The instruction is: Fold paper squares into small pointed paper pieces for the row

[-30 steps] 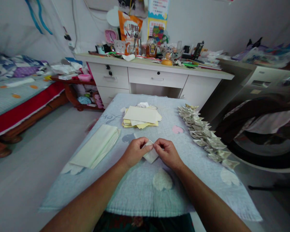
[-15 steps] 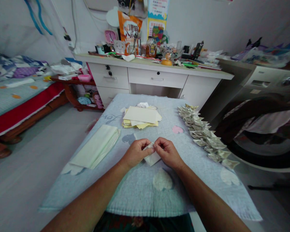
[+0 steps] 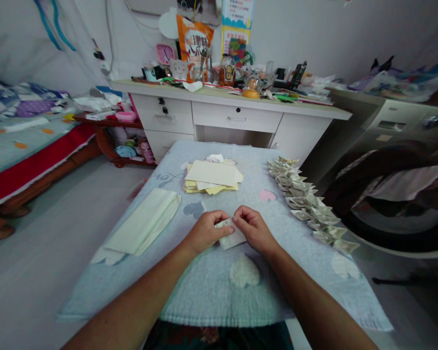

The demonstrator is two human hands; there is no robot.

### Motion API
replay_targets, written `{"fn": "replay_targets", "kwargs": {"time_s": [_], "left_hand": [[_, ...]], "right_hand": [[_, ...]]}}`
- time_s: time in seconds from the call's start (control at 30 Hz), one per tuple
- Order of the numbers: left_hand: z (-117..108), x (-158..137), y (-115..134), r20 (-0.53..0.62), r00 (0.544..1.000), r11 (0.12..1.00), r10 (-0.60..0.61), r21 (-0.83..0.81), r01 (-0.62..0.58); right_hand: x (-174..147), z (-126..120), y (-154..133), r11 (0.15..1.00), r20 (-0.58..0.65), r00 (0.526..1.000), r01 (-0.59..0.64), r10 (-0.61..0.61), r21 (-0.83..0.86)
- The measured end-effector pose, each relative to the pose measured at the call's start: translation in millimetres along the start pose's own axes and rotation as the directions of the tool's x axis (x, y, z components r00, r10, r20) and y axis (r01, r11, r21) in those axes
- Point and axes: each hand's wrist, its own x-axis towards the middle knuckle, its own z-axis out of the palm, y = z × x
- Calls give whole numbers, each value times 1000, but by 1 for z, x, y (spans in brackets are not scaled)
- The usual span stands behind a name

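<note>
A small folded sheet of paper [image 3: 233, 239] is held between my two hands above the cloth-covered table [image 3: 204, 296]. My left hand [image 3: 209, 228] pinches its left side, thumb lying across the front. At the upper right edge, my right hand [image 3: 253, 227] grips it between thumb and fingers. Part of the paper is hidden behind my fingers. Rows of folded paper boats [image 3: 306, 201] stand along the table's right side. Ahead of my hands lies a stack of cream and yellow paper [image 3: 213, 174]. Pale green folded sheets [image 3: 144, 221] lie to the left.
A crumpled white tissue [image 3: 215, 158] sits behind the paper stack. Farther back, a white desk [image 3: 237, 116] carries a jar [image 3: 227, 71], an orange bag [image 3: 194, 46] and clutter. A washing machine [image 3: 405, 116] stands at right, a bed [image 3: 32, 136] at left.
The paper between my hands has turned; its lower end is now a flat edge instead of a point. My hands have shifted only slightly.
</note>
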Motion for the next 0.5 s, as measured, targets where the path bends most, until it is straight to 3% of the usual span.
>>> {"fn": "replay_targets", "kwargs": {"time_s": [0.13, 0.27, 0.5], "left_hand": [[0, 0, -1, -62, 996, 984, -67, -170, 56], [0, 2, -1, -127, 988, 958, -86, -283, 47], [-2, 3, -9, -138, 989, 990, -45, -141, 25]], "right_hand": [[2, -2, 2, 992, -79, 995, -44, 53, 122], [4, -6, 7, 986, -75, 996, -41, 53, 159], [2, -10, 5, 980, 82, 993, -102, 89, 170]]}}
